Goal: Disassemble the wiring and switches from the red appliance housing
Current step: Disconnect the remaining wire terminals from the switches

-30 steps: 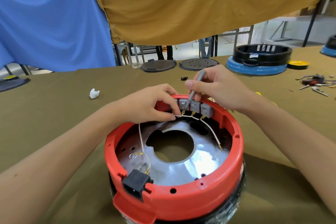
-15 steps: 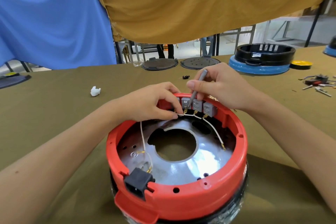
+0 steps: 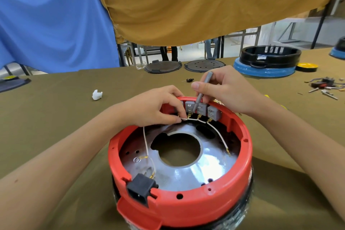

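Red housing (image 3: 186, 209) sits open side up on the olive counter (image 3: 56, 117), near edge centre. Three grey switches (image 3: 202, 108) line its far inner wall, brass terminals below. Left hand (image 3: 155, 106): grip pinching a white wire (image 3: 183, 118) at the leftmost terminal. Right hand (image 3: 225, 89): grip closed round a grey screwdriver (image 3: 202, 89), tip down by the terminals between the first two switches. Black power socket (image 3: 141, 188) at the housing's near rim.
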